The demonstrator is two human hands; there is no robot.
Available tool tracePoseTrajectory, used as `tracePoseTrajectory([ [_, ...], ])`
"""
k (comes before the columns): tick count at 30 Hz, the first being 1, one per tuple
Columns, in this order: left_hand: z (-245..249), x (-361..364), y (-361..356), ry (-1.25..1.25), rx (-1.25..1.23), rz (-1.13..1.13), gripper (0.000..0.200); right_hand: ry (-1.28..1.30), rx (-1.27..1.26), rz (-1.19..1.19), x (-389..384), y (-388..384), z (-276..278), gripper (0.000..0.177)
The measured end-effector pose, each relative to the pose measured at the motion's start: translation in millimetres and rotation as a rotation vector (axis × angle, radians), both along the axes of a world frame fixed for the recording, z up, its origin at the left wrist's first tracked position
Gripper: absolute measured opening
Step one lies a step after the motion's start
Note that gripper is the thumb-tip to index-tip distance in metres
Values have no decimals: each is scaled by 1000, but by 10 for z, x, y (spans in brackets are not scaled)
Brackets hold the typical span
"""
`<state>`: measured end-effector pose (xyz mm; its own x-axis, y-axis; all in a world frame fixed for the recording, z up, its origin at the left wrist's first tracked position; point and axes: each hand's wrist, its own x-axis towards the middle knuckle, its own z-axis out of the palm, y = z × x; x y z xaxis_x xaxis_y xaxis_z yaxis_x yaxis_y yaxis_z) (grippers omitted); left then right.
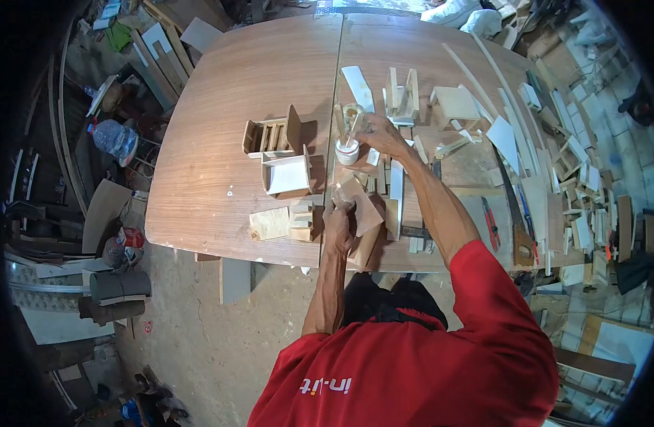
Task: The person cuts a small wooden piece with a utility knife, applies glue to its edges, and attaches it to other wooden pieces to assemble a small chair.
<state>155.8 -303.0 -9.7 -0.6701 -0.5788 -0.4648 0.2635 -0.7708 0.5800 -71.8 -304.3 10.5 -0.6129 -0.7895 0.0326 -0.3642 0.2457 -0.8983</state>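
My left hand (339, 215) is closed around the edge of a thin, flat wooden board (362, 204), holding it tilted near the front of the table. Farther forward, my right hand (381, 135) pinches a thin stick (354, 130) whose lower end reaches into a small white tub (347, 152). Whether the stick has bristles is hidden. Behind the tub is a pale round object that I cannot make out. Small wood blocks (373, 183) lie between my hands, partly covered by the board.
On the wooden table (206, 142) to the left stand a slatted wooden box (271, 136) and a white-lined box (287, 175). At right are a small stool-like piece (455, 104), a red-handled tool (491, 224), a handsaw (523, 245) and long strips. Offcuts crowd the right side.
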Motion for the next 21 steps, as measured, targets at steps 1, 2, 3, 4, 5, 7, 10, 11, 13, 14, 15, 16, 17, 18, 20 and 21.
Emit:
tracePoseTrajectory([
  [1, -32, 9, -26, -46, -36, 9, 28, 27, 84, 48, 9, -36, 48, 40],
  [2, -71, 22, -49, -93, -70, 20, 29, 27, 89, 53, 38, -59, 79, 40],
  [3, -130, 32, -75, -93, -65, 26, 29, 96, 102, 36, 64, -64, 85, 37],
  [4, -184, 24, -113, -115, -73, 17, 29, 168, 112, 19, 81, -68, 99, 36],
  [5, -232, 3, -148, -135, -83, 7, 29, 243, 119, 0, 91, -72, 121, 36],
  [7, -159, -39, -160, -136, -93, 11, 29, 304, 83, -1, 145, -29, 218, 32],
  [10, -129, -83, -209, -123, -107, -15, 30, 285, -70, -64, 229, 77, 431, 27],
  [11, -131, -102, -222, -98, -105, -39, 30, 285, -69, -64, 242, 116, 490, 27],
  [13, -266, -166, -260, -80, -125, -1, 29, 178, -152, -187, 222, 208, 557, 25],
  [14, -330, -206, -284, -62, -147, 38, 28, 202, -333, -254, 236, 247, 551, 24],
  [15, -274, -234, -299, -57, -146, 36, 28, 207, -333, -255, 238, 314, 555, 24],
  [16, -218, -253, -310, -49, -138, 32, 29, 123, -380, -365, 231, 412, 553, 23],
  [17, -175, -275, -319, -44, -128, 25, 30, 36, -425, -477, 240, 522, 545, 24],
  [18, -174, -320, -337, -35, -166, -29, 33, 38, -421, -482, 275, 644, 553, 24],
  [20, 94, -360, -296, -62, -131, -71, 31, -478, -548, -617, 363, 881, 585, 21],
  [21, 195, -376, -269, -90, -99, -109, 30, -475, -549, -625, 411, 979, 562, 21],
])
